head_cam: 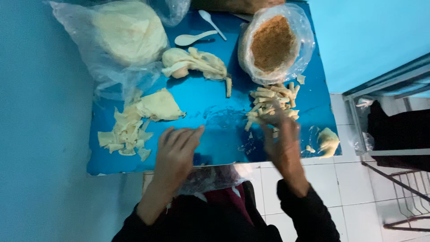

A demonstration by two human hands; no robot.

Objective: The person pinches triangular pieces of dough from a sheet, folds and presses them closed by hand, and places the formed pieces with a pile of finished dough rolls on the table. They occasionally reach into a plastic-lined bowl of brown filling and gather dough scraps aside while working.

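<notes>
- Blue surface [210,107] carries the work; rolled dough sticks [271,102] lie piled just under the right hand [280,134], blurred, so I cannot tell its grip.
- Left hand [177,150] rests flat, fingers spread, holding nothing.
- Flat dough pieces [130,127] lie left; 2 white spoons [197,36] and a crumb bag [273,42] stand farther away.

Your left hand [175,150] lies palm down, fingers together and stretched forward, thumb tucked at the side; its grip is flat and holds nothing. Your right hand [281,134] is blurred, fingers reaching forward and slightly spread; whether its grip is closed cannot be told. Both forearms, in dark sleeves, angle inward toward your body, wrists bare.
</notes>
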